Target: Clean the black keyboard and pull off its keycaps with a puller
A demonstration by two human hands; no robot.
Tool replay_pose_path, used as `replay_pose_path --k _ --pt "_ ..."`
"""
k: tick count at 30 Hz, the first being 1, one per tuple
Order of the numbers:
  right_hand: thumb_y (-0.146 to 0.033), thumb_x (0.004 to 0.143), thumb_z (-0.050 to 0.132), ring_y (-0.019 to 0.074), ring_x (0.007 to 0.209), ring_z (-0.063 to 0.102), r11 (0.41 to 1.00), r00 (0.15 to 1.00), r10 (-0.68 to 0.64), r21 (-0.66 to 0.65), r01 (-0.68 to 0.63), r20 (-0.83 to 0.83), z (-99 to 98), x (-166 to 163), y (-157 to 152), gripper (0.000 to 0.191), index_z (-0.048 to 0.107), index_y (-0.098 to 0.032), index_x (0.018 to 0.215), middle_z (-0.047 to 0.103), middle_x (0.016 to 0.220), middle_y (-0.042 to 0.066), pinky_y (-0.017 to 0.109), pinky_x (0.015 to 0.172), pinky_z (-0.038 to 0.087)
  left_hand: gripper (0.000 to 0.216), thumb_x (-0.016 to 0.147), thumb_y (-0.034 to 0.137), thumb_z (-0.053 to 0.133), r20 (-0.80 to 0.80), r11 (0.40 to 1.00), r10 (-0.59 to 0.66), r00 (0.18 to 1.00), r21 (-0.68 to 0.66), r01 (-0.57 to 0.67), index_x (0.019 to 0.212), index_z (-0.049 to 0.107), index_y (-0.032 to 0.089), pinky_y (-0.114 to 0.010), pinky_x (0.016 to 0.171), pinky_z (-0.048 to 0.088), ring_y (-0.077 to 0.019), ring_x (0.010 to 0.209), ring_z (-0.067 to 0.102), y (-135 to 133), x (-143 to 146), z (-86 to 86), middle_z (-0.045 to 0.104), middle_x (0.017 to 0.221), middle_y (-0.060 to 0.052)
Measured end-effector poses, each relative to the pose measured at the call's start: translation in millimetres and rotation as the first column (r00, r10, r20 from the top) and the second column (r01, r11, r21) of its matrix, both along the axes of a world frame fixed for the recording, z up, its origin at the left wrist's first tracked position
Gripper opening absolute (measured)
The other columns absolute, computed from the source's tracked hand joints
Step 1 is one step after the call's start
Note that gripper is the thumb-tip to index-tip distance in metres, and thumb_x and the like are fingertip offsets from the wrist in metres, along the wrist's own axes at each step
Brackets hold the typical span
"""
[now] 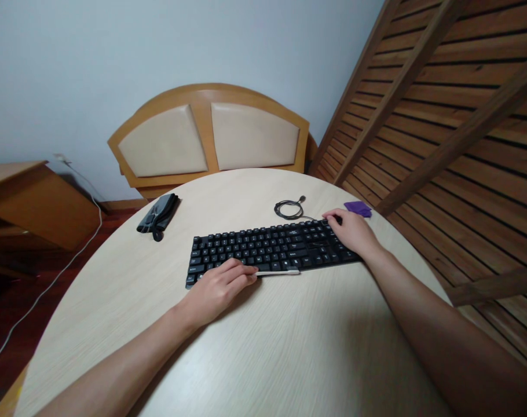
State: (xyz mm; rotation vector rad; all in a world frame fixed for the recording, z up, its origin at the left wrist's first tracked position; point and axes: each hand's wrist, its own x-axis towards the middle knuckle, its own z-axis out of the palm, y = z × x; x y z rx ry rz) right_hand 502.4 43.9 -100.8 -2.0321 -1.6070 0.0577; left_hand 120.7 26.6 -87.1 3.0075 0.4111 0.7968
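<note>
A black keyboard (267, 249) lies across the middle of a round pale wooden table (255, 347). My left hand (220, 286) rests at the keyboard's front left edge, fingers closed on a thin white stick (281, 272) that lies along the front edge. On the keyboard's right end rests my right hand (352, 231), fingers curled over the far corner. The keyboard's coiled black cable (289, 208) sits just behind it.
A purple cloth (358, 208) lies beyond my right hand. At the table's left rear is a folded black pouch (159, 214). A padded wooden chair back (211, 136) stands behind the table, slatted wooden panels (441, 116) lean at right, and a wooden cabinet (33, 202) at left.
</note>
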Motion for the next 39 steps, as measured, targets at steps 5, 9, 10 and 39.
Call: replay_pose_path --k 5,9,10,39 --pt "-0.027 0.093 0.052 0.0288 0.101 0.072 1.000 1.000 -0.001 0.005 0.001 -0.001 0.4 0 0 0.027 0.077 -0.022 0.102 0.079 0.107 0.007 0.038 0.089 0.052 0.021 0.104 0.012 0.048 -0.034 0.999 0.011 0.999 -0.034 -0.012 0.115 0.066 0.013 -0.036 0.084 0.061 -0.0205 0.103 0.064 2 1 -1.4 0.072 0.118 -0.011" --pt "-0.027 0.094 0.052 0.0285 0.099 0.072 1.000 1.000 -0.008 -0.004 0.008 0.002 0.5 -1 0 0.027 0.077 -0.022 0.102 0.079 0.107 0.006 0.038 0.087 0.052 0.022 0.105 0.015 0.046 -0.072 0.999 0.031 0.997 -0.022 -0.033 0.111 0.066 0.011 -0.038 0.082 0.062 -0.0216 0.101 0.063 0 11 1.7 0.072 0.114 -0.012" --pt "-0.027 0.094 0.052 0.0285 0.099 0.072 1.000 1.000 -0.005 -0.003 0.005 0.001 0.4 -1 0 0.027 0.077 -0.022 0.103 0.079 0.107 0.006 0.038 0.087 0.052 0.023 0.105 0.015 0.045 -0.079 0.999 0.035 0.996 -0.017 -0.036 0.111 0.067 0.010 -0.038 0.082 0.062 -0.0217 0.100 0.063 -1 14 2.9 0.072 0.113 -0.012" --pt "-0.028 0.093 0.052 0.0276 0.099 0.072 1.000 1.000 0.011 0.010 -0.011 0.004 -0.6 0 1 0.027 0.077 -0.023 0.102 0.079 0.107 0.007 0.038 0.089 0.052 0.026 0.102 0.010 0.045 -0.019 0.971 0.186 0.982 -0.150 -0.187 0.109 0.070 0.014 -0.038 0.077 0.060 -0.0218 0.094 0.064 -8 12 -4.4 0.074 0.103 -0.009"
